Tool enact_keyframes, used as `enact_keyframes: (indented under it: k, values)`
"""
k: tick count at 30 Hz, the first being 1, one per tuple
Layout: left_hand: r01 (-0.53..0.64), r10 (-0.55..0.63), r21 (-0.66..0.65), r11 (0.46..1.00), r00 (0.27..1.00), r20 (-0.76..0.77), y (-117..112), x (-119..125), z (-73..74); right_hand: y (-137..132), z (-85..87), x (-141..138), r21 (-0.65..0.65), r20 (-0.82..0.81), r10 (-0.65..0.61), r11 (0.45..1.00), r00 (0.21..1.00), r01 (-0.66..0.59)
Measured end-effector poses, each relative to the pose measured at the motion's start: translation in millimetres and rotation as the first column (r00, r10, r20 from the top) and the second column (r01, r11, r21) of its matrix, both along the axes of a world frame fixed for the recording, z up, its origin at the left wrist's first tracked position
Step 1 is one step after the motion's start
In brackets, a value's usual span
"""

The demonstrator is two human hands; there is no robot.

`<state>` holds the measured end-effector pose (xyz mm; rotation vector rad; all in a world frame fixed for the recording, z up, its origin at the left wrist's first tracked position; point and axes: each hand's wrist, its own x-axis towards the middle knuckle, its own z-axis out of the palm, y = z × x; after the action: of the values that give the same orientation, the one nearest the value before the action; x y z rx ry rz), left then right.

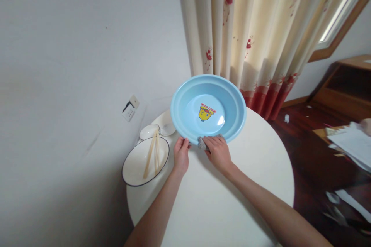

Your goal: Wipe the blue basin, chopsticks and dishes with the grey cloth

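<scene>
A light blue plastic basin (188,115) with a yellow duck print on its inner bottom is over the far part of the round white table (208,197). At its near rim, my left hand (181,153) is closed, thumb on the edge and fingers tucked under. My right hand (217,152) presses a grey cloth (202,143) against the same rim, a little to the right, with its fingers over the cloth. Nothing lies inside the basin. The cloth is mostly hidden under the right fingers.
Left of the basin, a white dark-rimmed bowl (136,164) holds several wooden chopsticks (150,156). Behind it are smaller white dishes (149,132). A wall with a socket (130,109) borders the left, a curtain (257,38) the back. Papers (350,142) lie at the right.
</scene>
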<state>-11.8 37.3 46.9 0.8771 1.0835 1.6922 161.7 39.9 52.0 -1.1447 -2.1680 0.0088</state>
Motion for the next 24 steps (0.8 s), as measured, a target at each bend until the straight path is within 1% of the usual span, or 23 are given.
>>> enact_keyframes:
  k: [3,7,10,19,24]
  values:
    - [-0.012,0.013,0.008,1.000,0.998,-0.069,-4.6,9.2,-2.9,0.1,-0.9,-0.3,-0.002,-0.014,-0.015,1.000,1.000,0.015]
    - [0.056,-0.055,0.004,0.998,0.983,-0.175,-10.6,22.8,-11.1,0.5,-1.5,-0.1,-0.005,-0.030,-0.030,1.000,0.999,0.030]
    - [0.077,-0.080,-0.022,0.997,0.977,-0.200,-11.8,26.4,-15.2,0.6,-1.1,0.0,-0.004,-0.037,-0.024,1.000,0.999,0.024]
    - [0.078,-0.081,-0.025,0.997,0.975,-0.209,-9.2,22.8,-12.5,1.3,-1.7,-0.1,-0.006,-0.018,-0.022,1.000,1.000,0.022]
    - [0.068,-0.071,-0.027,0.997,0.980,-0.183,-4.6,10.7,-10.3,0.8,0.7,1.3,0.002,-0.004,-0.029,1.000,1.000,0.029]
